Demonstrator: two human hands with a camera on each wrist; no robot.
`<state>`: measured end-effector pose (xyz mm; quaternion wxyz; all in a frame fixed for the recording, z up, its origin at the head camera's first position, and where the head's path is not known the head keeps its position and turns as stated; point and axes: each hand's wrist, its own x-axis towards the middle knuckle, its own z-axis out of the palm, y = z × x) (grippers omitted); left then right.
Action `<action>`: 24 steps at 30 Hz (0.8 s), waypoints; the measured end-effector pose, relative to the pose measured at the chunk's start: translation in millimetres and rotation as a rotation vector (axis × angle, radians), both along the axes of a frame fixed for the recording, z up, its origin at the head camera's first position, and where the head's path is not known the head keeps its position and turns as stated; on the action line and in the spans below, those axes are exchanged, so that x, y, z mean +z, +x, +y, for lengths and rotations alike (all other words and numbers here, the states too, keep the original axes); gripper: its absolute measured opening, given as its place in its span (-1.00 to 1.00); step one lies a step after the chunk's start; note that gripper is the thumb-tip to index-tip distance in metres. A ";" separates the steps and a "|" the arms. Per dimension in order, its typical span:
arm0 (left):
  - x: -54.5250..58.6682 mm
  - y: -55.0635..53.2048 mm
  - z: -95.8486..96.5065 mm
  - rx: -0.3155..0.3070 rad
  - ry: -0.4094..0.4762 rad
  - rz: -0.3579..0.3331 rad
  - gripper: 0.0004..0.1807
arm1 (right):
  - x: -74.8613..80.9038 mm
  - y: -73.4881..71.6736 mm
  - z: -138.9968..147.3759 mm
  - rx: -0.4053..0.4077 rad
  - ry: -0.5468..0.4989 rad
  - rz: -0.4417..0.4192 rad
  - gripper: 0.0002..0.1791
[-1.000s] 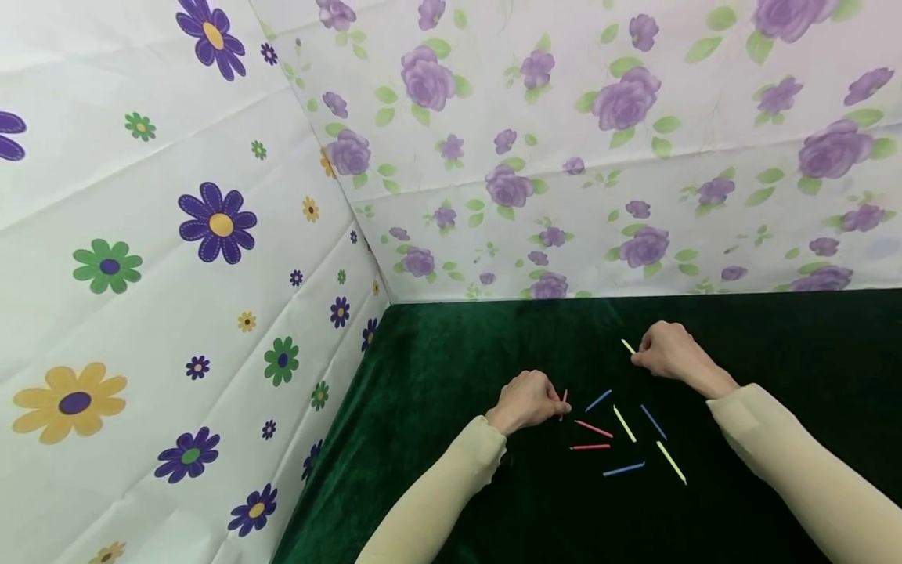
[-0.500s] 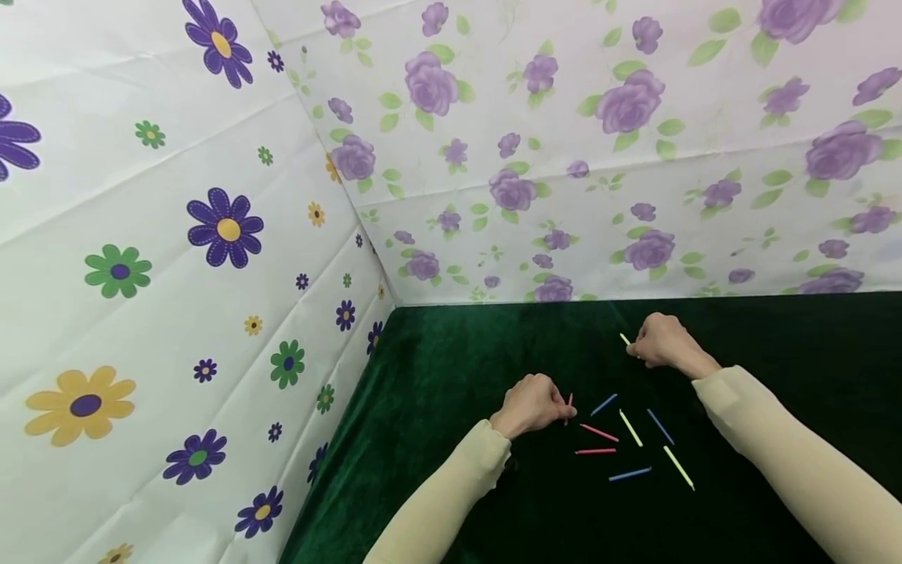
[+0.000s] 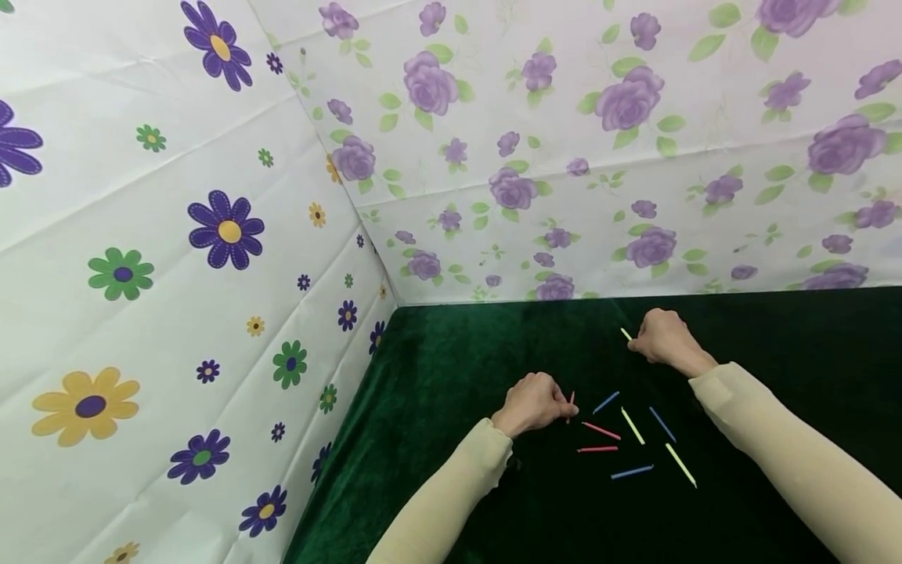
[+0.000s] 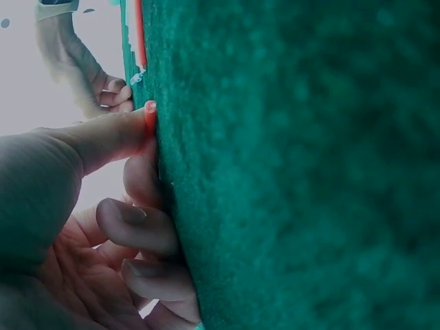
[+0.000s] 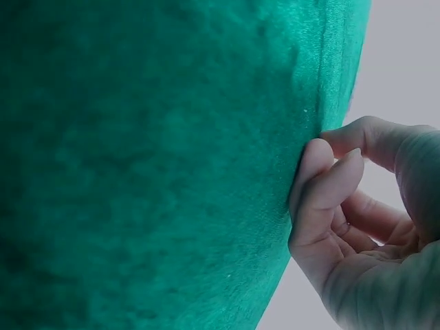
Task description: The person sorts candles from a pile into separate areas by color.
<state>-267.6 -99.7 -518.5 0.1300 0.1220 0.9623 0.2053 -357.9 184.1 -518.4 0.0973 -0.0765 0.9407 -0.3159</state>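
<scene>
In the head view my left hand (image 3: 533, 403) pinches a thin red candle (image 3: 571, 401) between thumb and index finger, low at the green cloth (image 3: 458, 352). The left wrist view shows the end of that red candle (image 4: 150, 118) poking out past the thumb. Farther back and to the right, my right hand (image 3: 668, 341) pinches a yellow candle (image 3: 625, 334), whose tip sticks out to the left; the right wrist view hides it behind the fingers. Between the hands lie two red candles (image 3: 597, 450), two yellow candles (image 3: 632, 426) and three blue candles (image 3: 632, 472).
White sheeting with purple roses (image 3: 512, 189) rises behind the cloth's back edge. On the left stands another white sheet with bright flowers (image 3: 227, 231). The loose candles lie scattered at different angles in front of the right hand.
My right hand has shifted slightly left and farther back with the yellow candle. The left hand stays nearly in place with the red one. The head view has shifted a little.
</scene>
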 end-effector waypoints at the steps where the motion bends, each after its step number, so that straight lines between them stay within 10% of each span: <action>1: 0.3 -0.7 0.3 0.001 -0.003 0.003 -0.62 | 0.2 -0.5 0.3 -0.001 -0.001 0.010 -0.59; 24: -2.8 2.1 0.5 0.013 0.008 0.006 -0.64 | 0.7 32.7 2.5 0.009 0.003 0.182 -0.39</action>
